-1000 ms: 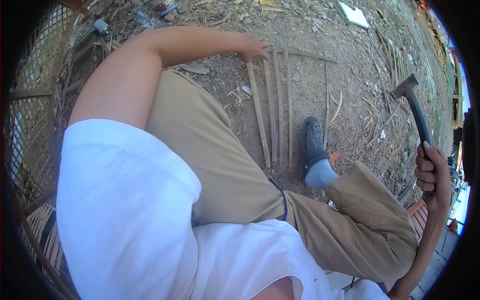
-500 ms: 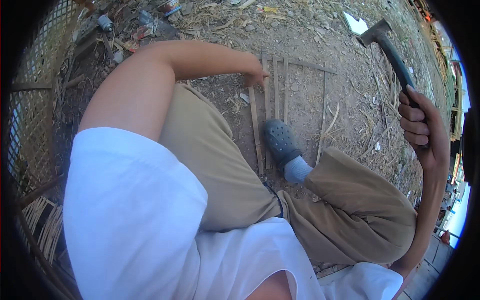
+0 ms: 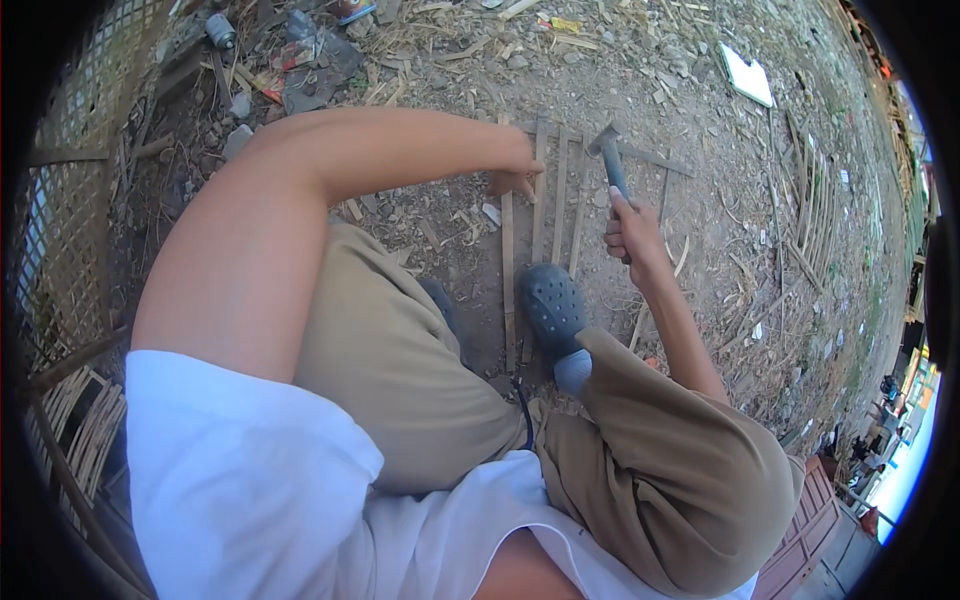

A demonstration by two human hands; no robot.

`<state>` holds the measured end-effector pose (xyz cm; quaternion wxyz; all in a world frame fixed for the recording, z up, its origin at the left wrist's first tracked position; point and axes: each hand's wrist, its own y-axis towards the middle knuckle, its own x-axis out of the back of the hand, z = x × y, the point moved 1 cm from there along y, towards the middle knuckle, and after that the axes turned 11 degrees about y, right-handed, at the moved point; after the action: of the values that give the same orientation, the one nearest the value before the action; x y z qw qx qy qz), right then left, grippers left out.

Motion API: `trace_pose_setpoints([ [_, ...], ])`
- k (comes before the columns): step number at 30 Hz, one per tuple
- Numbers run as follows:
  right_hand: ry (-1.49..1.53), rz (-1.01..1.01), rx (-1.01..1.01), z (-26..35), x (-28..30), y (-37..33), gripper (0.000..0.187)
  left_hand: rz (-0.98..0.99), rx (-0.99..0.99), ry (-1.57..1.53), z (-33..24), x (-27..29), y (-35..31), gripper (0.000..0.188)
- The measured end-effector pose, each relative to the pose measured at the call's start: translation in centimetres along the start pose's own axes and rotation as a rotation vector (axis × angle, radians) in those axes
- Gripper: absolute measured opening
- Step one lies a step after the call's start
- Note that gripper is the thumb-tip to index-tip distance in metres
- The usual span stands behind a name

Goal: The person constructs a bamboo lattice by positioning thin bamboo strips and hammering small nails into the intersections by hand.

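My right hand [image 3: 632,228] is wrapped round the dark handle of a hammer [image 3: 614,168], its metal head raised just right of the thin wooden strips. Several strips, such as this slat [image 3: 508,270], lie roughly parallel on the dirt under a crosspiece [image 3: 655,160]. At the upper end of the slats, my left hand [image 3: 516,178] is bent downward with its fingers drawn together. Whatever is pinched there is too small or hidden to make out. A grey clog [image 3: 553,305] on my foot rests over the lower ends of the slats.
Wood scraps and stones litter the dirt. A white flat piece [image 3: 746,75] lies at the far right, with more thin strips [image 3: 818,205] nearer. A can [image 3: 220,30] and plastic rubbish [image 3: 300,55] are at the far left, beside a lattice panel [image 3: 85,190].
My right hand has brought the hammer down and left, from high at the right to close by the slats. My left hand stays at their upper end. The view has shifted slightly.
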<state>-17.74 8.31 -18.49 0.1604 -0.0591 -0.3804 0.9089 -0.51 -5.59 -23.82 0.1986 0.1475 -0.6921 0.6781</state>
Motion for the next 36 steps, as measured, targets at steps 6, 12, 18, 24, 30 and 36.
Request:
trace_pose_setpoints([
  [6, -0.028, -0.084, 0.097, -6.3, 0.9, 3.6, 0.034, -0.028, 0.014, -0.013, 0.0, -1.0, 0.5, 0.086],
  [12, -0.035, -0.086, 0.154, -7.8, 0.9, 4.9, 0.032, 0.015, -0.003, 0.004, 0.5, -1.0, 2.4, 0.083],
  [18, -0.646, -0.167, 0.462, -7.0, 2.5, 6.9, 0.031, -0.131, 0.181, -0.036, 0.8, -3.3, 6.4, 0.054],
  [24, -0.639, -0.143, 0.669, -4.7, -1.8, 6.4, 0.039, -0.087, 0.071, -0.053, 0.8, -2.6, 2.4, 0.053],
  [30, -0.732, -0.078, 0.63, -3.9, -3.4, 5.6, 0.038, 0.02, 0.082, -0.247, 0.7, -7.5, 6.0, 0.095],
  [36, -0.69, -0.202, 0.742, -5.7, -2.1, 6.9, 0.038, -0.013, -0.004, -0.104, 0.8, -4.7, 2.2, 0.095],
])
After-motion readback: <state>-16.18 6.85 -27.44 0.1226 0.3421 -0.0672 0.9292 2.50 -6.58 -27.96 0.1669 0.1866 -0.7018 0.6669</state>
